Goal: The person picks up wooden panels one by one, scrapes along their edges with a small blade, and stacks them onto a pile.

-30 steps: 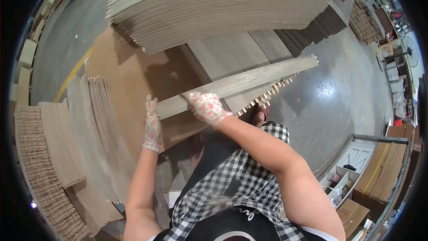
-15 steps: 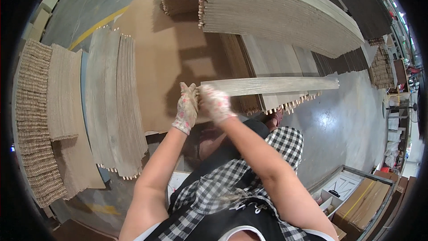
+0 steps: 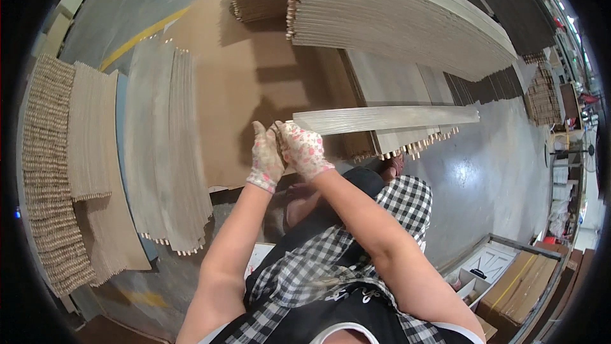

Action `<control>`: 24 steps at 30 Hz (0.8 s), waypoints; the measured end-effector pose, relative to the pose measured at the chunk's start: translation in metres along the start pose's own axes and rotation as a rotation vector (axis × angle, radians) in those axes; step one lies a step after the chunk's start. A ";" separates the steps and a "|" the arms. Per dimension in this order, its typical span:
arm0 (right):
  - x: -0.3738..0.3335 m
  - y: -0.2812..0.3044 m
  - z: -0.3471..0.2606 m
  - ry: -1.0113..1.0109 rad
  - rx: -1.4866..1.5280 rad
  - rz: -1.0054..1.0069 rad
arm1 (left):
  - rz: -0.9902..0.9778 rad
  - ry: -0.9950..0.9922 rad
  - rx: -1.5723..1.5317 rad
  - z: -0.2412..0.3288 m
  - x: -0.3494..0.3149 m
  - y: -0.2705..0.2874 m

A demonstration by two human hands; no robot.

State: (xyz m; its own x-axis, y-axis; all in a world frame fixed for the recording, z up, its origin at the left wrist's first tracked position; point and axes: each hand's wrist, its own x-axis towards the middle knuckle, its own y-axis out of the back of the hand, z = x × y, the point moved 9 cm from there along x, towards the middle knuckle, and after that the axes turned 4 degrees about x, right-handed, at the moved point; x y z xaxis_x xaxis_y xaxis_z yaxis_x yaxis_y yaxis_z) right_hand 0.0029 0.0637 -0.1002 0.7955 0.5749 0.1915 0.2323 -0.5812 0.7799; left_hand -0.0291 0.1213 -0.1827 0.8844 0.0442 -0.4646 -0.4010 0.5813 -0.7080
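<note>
A long, pale grey-brown wooden slat (image 3: 394,118) reaches from my hands toward the right, over a lower stack of boards. My right hand (image 3: 304,150), in a floral-print glove, is closed at the slat's left end. Pressed close beside it is my left hand (image 3: 265,159), in a matching glove with stained fingers. Its fingers are bent toward that same end, with one fingertip sticking up. Whatever lies between the left fingers is hidden. Short light pegs (image 3: 423,145) stick out of the near ends of the boards below.
A tall slat stack (image 3: 401,22) stands ahead on the right. To the left are peg-ended slats (image 3: 149,147) and a stack of pale, ridged-edge pieces (image 3: 51,178). Brown cardboard (image 3: 223,89) covers the floor ahead. A cardboard box (image 3: 515,287) sits at lower right.
The slat's left end and my right hand have shifted slightly right. My left hand has moved a little right and down, still beside the right.
</note>
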 end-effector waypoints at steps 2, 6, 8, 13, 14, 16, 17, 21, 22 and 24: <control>-0.011 0.024 0.018 -0.026 -0.037 0.023 | 0.023 -0.038 -0.004 0.001 -0.004 0.003; -0.047 0.107 0.145 -0.327 -0.240 0.132 | 0.069 -0.009 -0.100 -0.009 0.000 0.005; -0.087 0.189 0.244 -0.636 -0.450 0.280 | 0.030 -0.012 -0.102 -0.015 0.003 -0.011; -0.154 0.295 0.268 -0.761 -0.310 0.532 | 0.179 -1.166 1.613 0.051 -0.047 -0.100; -0.155 0.290 0.250 -0.705 -0.192 0.550 | 0.007 -1.266 1.715 0.039 -0.045 -0.130; -0.157 0.267 0.212 -0.625 0.080 0.603 | -0.196 -1.097 2.078 -0.001 -0.034 -0.177; -0.155 0.245 0.190 -0.589 0.255 0.622 | -0.202 -1.083 2.206 -0.015 -0.026 -0.177; -0.179 0.197 0.143 -0.609 0.522 0.658 | -0.270 -0.679 2.298 -0.035 0.012 -0.173; -0.190 0.199 0.149 -0.558 0.503 0.752 | -0.278 -0.733 2.267 -0.030 -0.001 -0.169; -0.198 0.201 0.154 -0.535 0.600 0.851 | -0.270 -0.719 2.202 -0.012 -0.029 -0.140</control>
State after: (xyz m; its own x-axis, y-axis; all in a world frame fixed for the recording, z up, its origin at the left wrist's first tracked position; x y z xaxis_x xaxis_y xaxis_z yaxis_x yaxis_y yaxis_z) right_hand -0.0216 -0.2557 -0.0728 0.9226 -0.3635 0.1295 -0.3758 -0.9226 0.0877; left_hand -0.0018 0.0286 -0.0766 0.9623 -0.2675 0.0489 0.0286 0.2787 0.9600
